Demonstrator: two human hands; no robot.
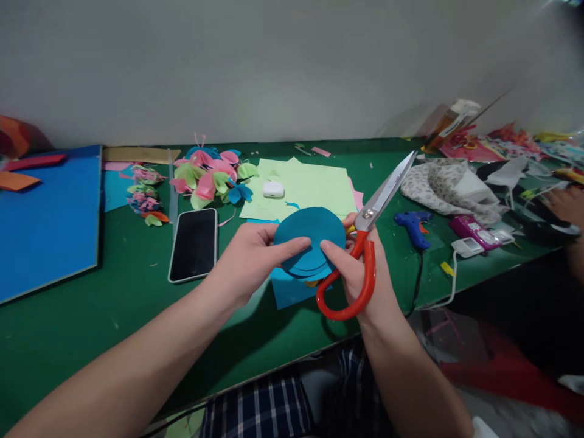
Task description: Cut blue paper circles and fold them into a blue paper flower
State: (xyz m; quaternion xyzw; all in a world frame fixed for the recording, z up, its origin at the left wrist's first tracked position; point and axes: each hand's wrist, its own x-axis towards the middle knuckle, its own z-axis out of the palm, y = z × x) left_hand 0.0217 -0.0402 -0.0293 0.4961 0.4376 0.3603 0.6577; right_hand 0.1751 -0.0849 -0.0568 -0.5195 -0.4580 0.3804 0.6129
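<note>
Between my two hands, above the table, is a small stack of round blue paper discs (310, 234), their lower edges slightly offset. My left hand (255, 255) pinches the stack at its left side, thumb lying on top. My right hand (358, 258) grips the right side with its thumb on the face. Red-handled scissors (365, 243) hang in that same right hand, blades together and pointing up and to the right. Under the discs lie a blue paper sheet (292, 292) and pale green sheets (314, 182), with a white earbud case (273, 190) on the green.
A phone (194, 246) lies left of my hands, behind it pink, green and blue paper flowers (210, 176). A blue board (50, 225) covers the left end. At right are a blue glue gun (414, 228), a patterned cloth (444, 188) and another person's hand (566, 207).
</note>
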